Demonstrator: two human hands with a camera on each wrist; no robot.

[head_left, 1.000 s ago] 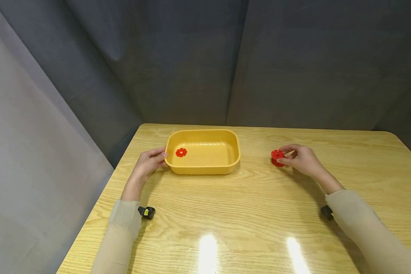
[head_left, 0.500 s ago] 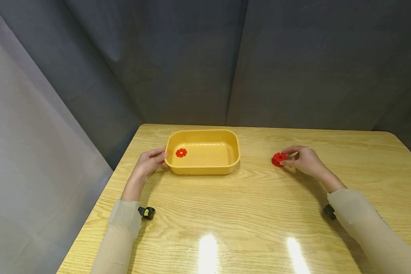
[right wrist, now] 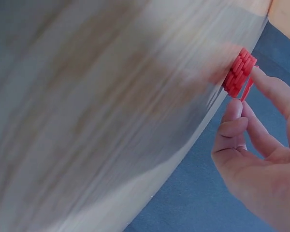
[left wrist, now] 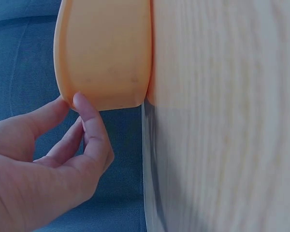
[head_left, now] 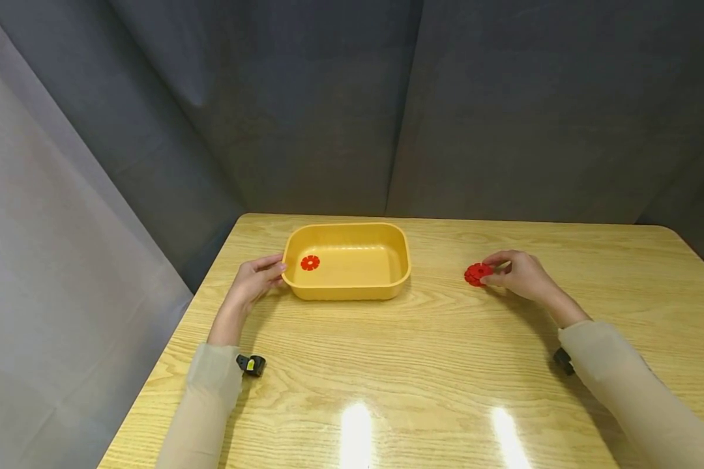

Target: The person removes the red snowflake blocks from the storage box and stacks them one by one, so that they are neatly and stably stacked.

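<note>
1. Head view, change: the right hand (head_left: 519, 273) has barely shifted since a second ago; the top red disc (head_left: 478, 271) in its grip has come down closer onto the stack (head_left: 474, 279). Left hand (head_left: 257, 277) and yellow tray (head_left: 387, 286) haven't moved.
2. Head view, layout: the stack sits on the bench (head_left: 422, 365) at 3 o'clock from the tray, well apart. One more red disc (head_left: 309, 262) lies inside the tray near its 9 o'clock wall.
3. Left wrist: the left grip is spread, with straight fingertips (left wrist: 83, 104) touching the tray's end wall (left wrist: 104, 53), steadying it.
4. Right wrist: thumb and finger (right wrist: 273, 89) are pinching the top disc's rim (right wrist: 247, 89) just off the stack (right wrist: 238, 72).
5. Handling, my read: thin rigid plastic, very light, notched edge gives purchase. Take it by the rim at opposite sides; a flat face offers nothing to grab.
</note>
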